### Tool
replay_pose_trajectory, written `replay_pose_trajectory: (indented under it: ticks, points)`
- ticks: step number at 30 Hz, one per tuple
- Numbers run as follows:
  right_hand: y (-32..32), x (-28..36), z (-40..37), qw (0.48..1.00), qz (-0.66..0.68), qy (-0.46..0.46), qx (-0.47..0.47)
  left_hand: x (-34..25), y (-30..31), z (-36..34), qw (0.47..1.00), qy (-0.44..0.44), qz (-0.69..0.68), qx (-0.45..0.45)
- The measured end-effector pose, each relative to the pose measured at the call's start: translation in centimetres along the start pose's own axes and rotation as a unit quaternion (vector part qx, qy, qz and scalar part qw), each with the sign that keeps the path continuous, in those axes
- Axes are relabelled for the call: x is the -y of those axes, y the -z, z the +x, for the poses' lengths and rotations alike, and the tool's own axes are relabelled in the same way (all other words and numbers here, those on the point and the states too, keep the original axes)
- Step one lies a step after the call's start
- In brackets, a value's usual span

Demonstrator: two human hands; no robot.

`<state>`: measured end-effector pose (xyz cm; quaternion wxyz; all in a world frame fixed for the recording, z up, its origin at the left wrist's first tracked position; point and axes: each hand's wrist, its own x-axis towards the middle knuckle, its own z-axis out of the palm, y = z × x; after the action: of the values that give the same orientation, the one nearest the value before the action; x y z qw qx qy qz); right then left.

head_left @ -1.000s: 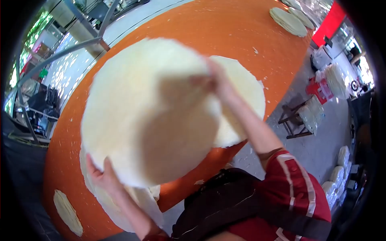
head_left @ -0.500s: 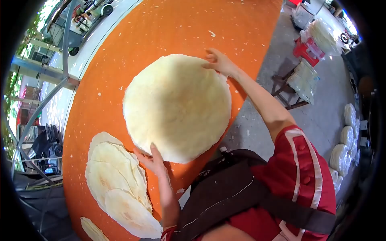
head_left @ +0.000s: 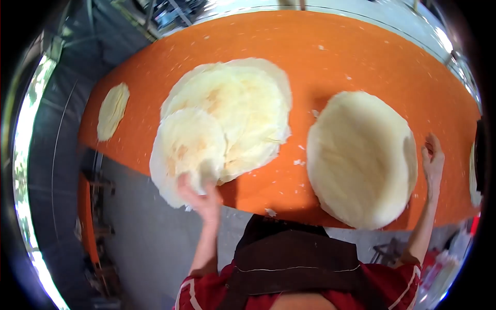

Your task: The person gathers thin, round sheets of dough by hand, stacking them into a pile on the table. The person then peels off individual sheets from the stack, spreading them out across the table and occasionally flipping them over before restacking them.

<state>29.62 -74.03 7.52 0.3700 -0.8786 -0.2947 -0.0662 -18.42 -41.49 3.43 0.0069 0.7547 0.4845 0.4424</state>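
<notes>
A big round pale flatbread stack (head_left: 361,157) lies on the orange table (head_left: 336,57) at the right. My right hand (head_left: 433,160) rests flat beside its right edge, fingers spread. To the left lies a fanned pile of thin, lightly browned flatbreads (head_left: 232,119). My left hand (head_left: 199,195) grips the near edge of the front flatbread (head_left: 186,150) of that pile, which overhangs the table's edge.
A single small flatbread (head_left: 112,111) lies at the table's far left. Another flatbread edge (head_left: 473,175) shows at the far right. Grey floor and a dark metal frame (head_left: 93,222) are below the table's near edge. I wear a dark apron over a red shirt.
The big round stack was carried in the air, then set down on the table. My view swung left. My left hand left the stack and took hold of the thin flatbread pile.
</notes>
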Motion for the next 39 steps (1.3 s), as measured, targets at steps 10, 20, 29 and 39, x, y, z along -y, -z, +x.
replay_pose_trajectory:
  ticks: [10,20,29,39]
  points:
    - [-25.8,35.7,-13.2,0.778,0.184,0.541,0.261,16.9,5.3,-0.3,0.600,0.566,-0.554,-0.116]
    - [-33.5,54.3,-1.1,0.803,0.158,0.473,0.327,18.3,4.6,9.3,0.636,0.440,-0.632,0.056]
    - [-26.7,52.9,-5.5,0.753,-0.136,0.611,0.201,22.3,-4.1,8.8,0.746,0.486,-0.435,0.135]
    - [-40.0,43.4,-14.5,0.841,-0.130,0.463,0.248,22.8,-3.3,11.9,0.567,0.530,-0.594,0.211]
